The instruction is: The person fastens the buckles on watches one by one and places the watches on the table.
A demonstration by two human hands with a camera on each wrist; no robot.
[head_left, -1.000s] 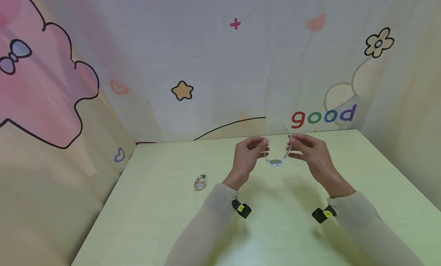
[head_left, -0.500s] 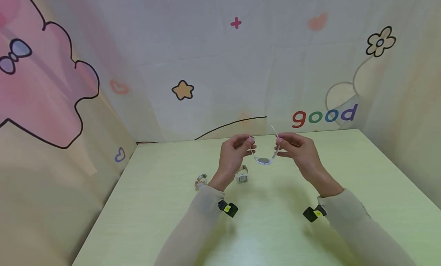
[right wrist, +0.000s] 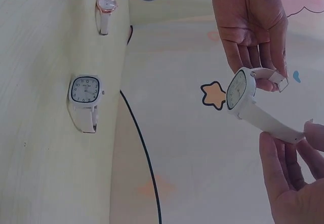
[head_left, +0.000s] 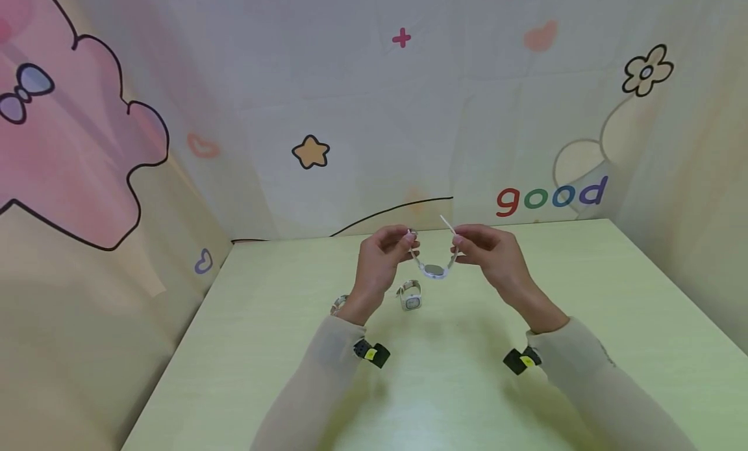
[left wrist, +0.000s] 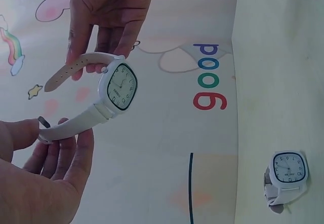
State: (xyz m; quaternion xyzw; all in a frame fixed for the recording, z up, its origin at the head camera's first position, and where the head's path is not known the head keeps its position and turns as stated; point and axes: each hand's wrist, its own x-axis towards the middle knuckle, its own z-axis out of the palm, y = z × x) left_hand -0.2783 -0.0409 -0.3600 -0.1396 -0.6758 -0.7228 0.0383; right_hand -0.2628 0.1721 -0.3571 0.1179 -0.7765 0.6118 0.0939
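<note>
A white wristwatch [head_left: 434,271] with a squarish dial hangs in a U between my hands, raised above the table. My left hand [head_left: 375,264] pinches the buckle end of its strap between thumb and fingers. The strap's free end, pierced with holes, is pinched by my right hand [head_left: 493,255], and its tip sticks up past the fingers. The left wrist view shows the strap unfastened and the dial [left wrist: 122,87] tilted. On the table below lies a second white square watch [right wrist: 85,90], its strap looped under it.
A smaller watch with a rose-gold round case [right wrist: 107,4] and pale strap lies farther left, partly hidden behind my left wrist in the head view. The pale table [head_left: 234,373] meets a printed cloth backdrop [head_left: 374,146] at its far edge.
Both hands have moved left together with the watch still held between them. The square watch on the table has come into sight, while the round one is now partly covered.
</note>
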